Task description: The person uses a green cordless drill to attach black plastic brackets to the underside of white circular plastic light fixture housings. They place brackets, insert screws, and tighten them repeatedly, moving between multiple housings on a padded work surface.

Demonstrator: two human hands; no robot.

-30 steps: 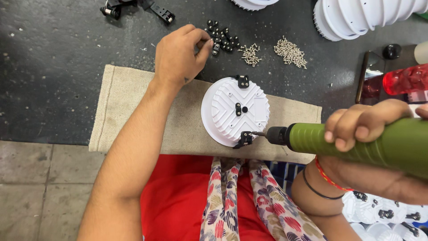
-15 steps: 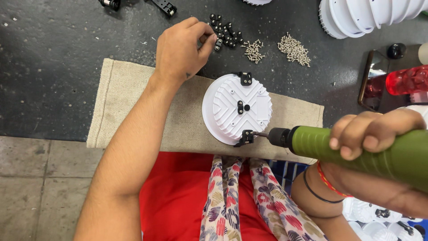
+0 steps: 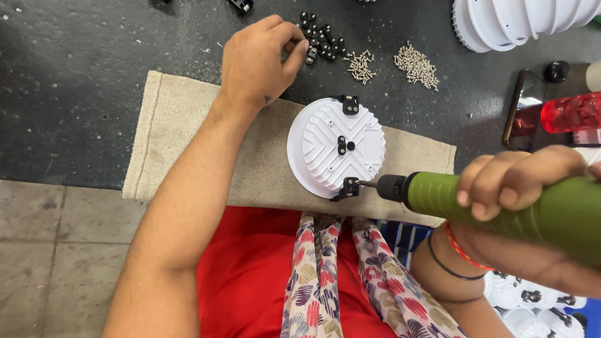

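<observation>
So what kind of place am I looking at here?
Most likely a small assembly workbench for light fittings: a white ribbed round housing on a cloth mat, piles of loose screws, a stack of identical housings, and a green powered screwdriver.

No packages, labels, signs or screens here

All I see before me is loose hardware, white plastic parts and a cloth on my dark bench; nothing wrapped, tagged, posted or lit up.

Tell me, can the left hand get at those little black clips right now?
Probably yes: the left hand is already at the pile of black clips, fingertips touching one, with nothing in between.
</observation>
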